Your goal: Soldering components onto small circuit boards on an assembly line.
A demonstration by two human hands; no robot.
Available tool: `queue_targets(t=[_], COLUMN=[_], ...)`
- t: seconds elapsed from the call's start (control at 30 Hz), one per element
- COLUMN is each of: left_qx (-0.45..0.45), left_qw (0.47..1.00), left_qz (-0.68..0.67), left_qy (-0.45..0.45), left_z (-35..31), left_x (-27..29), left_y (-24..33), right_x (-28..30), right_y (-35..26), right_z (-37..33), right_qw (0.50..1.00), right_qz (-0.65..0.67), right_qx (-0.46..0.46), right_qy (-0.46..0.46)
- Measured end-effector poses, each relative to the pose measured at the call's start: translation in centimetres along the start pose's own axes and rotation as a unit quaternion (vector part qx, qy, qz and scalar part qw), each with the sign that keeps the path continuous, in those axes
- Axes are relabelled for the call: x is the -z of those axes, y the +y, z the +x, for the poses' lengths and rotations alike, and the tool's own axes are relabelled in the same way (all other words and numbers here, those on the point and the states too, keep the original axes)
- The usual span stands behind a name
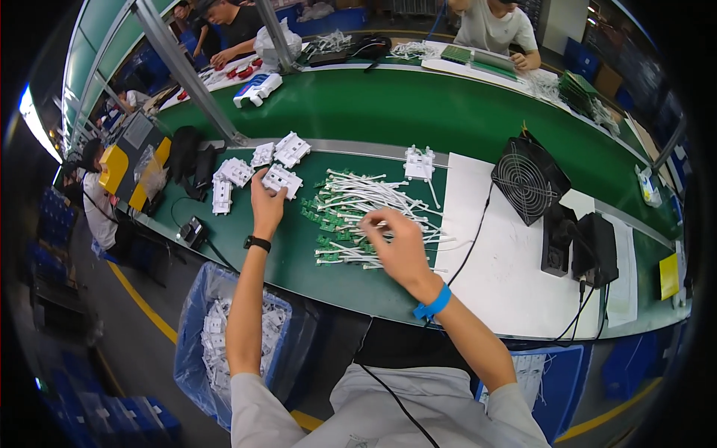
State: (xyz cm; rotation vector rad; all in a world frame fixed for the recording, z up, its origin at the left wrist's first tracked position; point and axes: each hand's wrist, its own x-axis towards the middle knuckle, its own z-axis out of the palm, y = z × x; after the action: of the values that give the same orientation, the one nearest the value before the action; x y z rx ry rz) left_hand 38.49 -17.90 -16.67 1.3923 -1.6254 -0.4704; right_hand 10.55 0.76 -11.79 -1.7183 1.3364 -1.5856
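A wrinkled shirt (433,396) is showing below. The left hand (267,206) is pinching a boxy plastic housing (282,179) over the table (291,243); the right hand (403,250) is curling its fingers (385,215) by slim cables (357,197), grip unclear.

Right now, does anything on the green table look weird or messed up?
One white plastic piece sits alone beside the cable pile, with a cable trailing from it, while similar pieces are grouped at the left. Nothing looks spilled or broken.

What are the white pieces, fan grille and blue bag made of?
White pieces: probably matte plastic; they look moulded, with openings.
Fan grille: perhaps black-painted metal; thin rings.
Blue bag: likely shiny plastic film, wrinkled and see-through.
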Motion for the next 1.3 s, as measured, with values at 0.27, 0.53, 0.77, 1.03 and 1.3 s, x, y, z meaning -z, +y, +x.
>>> queue_targets(t=[0.27, 0.53, 0.77, 1.03, 1.3], left_qx=[0.076, 0.114, 0.059, 0.033, 0.022], left_qw=[0.951, 0.915, 0.901, 0.89, 0.887], left_qz=[-0.288, -0.322, -0.328, -0.344, -0.359], left_qy=[-0.085, -0.216, -0.279, -0.298, -0.289], left_z=[-0.5, -3.9, -6.2, -7.0, -9.1], left_x=[-2.0, -5.2, -7.6, -8.8, -8.6], left_y=[7.3, 15.0, 17.9, 18.4, 20.5], right_x=[5.9, 8.7, 8.9, 10.0, 9.1], right_y=[-0.4, -3.2, -3.7, -4.9, -0.7], right_z=[3.6, 5.1, 4.4, 4.9, 3.5], right_qw=[0.966, 0.941, 0.974, 0.966, 0.968], right_qz=[0.219, 0.246, 0.144, 0.039, -0.131], right_qx=[-0.061, -0.05, 0.02, 0.136, 0.156], right_qy=[0.122, 0.229, 0.176, 0.217, 0.144])
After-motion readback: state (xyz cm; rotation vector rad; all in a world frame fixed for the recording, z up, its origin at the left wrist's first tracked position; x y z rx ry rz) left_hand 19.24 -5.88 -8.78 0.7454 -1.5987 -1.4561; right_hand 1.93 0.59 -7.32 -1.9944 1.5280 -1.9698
